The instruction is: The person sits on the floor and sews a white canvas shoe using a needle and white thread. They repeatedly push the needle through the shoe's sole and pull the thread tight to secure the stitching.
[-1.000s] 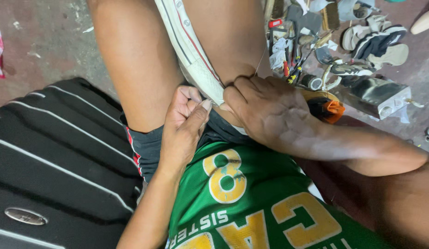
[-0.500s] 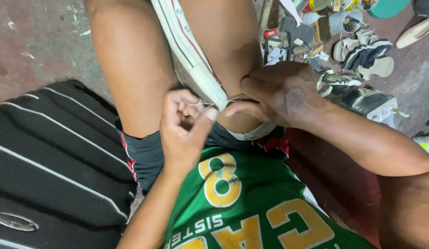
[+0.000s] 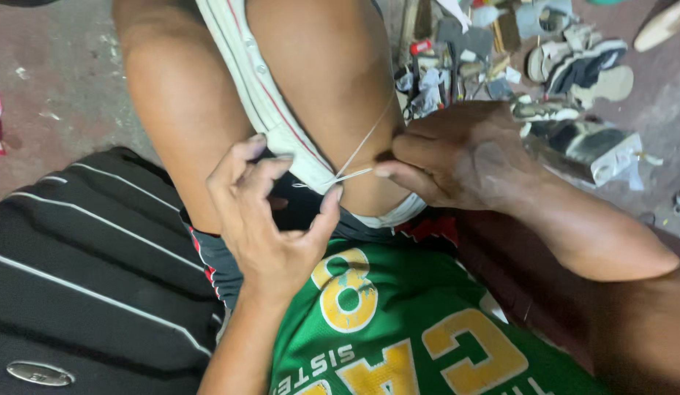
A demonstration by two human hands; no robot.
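Rough concrete floor (image 3: 54,80) fills the background, grey and stained, with a scatter of worn soles, scraps and small tools (image 3: 545,66) heaped at the upper right, and a black bag with thin white stripes (image 3: 84,271) lying at the lower left beside the person's bare knees. Between those knees a cream-coloured strap with red edge lines (image 3: 259,88) is clamped; its long axis runs from the top of the view, away from the body, down and slightly rightward toward the lap, where its near end sits against the green jersey with yellow lettering (image 3: 398,322). As a judgement, the stitching is under way but not finished: a pale thread (image 3: 358,150) already passes through the strap's near end and is drawn taut, which suggests at least one stitch is in, while how much of the seam remains cannot be told (the near end is partly hidden by the hands). The left hand (image 3: 270,219) is half open, fingers curled loosely, thumb tip touching the strap's edge just where the thread comes out. The right hand (image 3: 464,157) is closed in a pinch, forefinger and thumb gripping the thread's other end close to the right knee; whether it also holds a needle is too small to tell.
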